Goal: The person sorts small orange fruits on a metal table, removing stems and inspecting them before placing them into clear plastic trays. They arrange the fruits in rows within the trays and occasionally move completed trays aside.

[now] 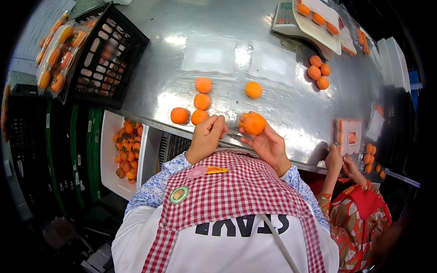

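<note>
My right hand [269, 143] holds an orange persimmon [254, 123] up over the table's near edge, with another persimmon partly hidden behind it. To its left, my left hand [207, 136] has its fingers curled together; a small dark-tipped tool [235, 136], not clear in kind, shows between the hands. Several persimmons [201, 101] rest in a clear plastic tray left of centre, and one persimmon [253, 90] lies in the clear tray beside it. White pads [209, 54] cover the far halves of both trays. Whether the left fingers pinch anything cannot be seen.
A black plastic crate [109, 58] with packed fruit stands at the left. Below it a white foam box [145, 153] holds many persimmons. Loose persimmons [314, 72] lie near a weighing scale [286, 20] at the far right. A co-worker's hands [334, 158] handle a pack at the right.
</note>
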Demonstrator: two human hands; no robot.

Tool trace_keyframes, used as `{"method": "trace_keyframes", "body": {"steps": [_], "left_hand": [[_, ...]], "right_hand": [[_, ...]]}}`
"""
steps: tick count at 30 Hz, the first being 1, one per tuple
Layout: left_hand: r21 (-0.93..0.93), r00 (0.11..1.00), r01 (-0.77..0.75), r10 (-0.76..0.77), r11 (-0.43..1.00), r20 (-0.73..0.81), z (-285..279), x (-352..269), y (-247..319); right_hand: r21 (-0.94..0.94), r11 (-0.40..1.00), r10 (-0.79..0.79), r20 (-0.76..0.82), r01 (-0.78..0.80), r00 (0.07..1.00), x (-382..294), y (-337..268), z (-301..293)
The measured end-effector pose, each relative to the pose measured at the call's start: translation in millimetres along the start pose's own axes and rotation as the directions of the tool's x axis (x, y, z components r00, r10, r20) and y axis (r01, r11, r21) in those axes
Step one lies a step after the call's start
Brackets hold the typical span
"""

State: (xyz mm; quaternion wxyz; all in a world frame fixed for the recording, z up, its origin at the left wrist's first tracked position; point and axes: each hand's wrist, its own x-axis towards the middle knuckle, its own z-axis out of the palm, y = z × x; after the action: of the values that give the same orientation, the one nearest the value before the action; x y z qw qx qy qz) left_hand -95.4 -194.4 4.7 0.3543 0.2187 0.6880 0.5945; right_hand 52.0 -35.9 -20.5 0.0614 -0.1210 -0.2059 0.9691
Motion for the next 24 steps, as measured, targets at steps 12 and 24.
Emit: {"method": "trace_keyframes", "body": {"steps": [12, 24], "left_hand": [[0.333, 0.921, -0.389, 0.355, 0.859, 0.161, -10.0, 3.1, 4.7], [0.522, 0.867, -0.472, 0.481, 0.71, 0.13, -24.8, 4.5, -0.7]], "right_hand": [[-0.027, 0.985, 0.172, 0.036, -0.172, 0.984, 29.7, 19.3, 13.7], [-0.257, 0.931, 0.22, -0.176, -0.261, 0.96, 41.7, 30.9, 25.3]]}}
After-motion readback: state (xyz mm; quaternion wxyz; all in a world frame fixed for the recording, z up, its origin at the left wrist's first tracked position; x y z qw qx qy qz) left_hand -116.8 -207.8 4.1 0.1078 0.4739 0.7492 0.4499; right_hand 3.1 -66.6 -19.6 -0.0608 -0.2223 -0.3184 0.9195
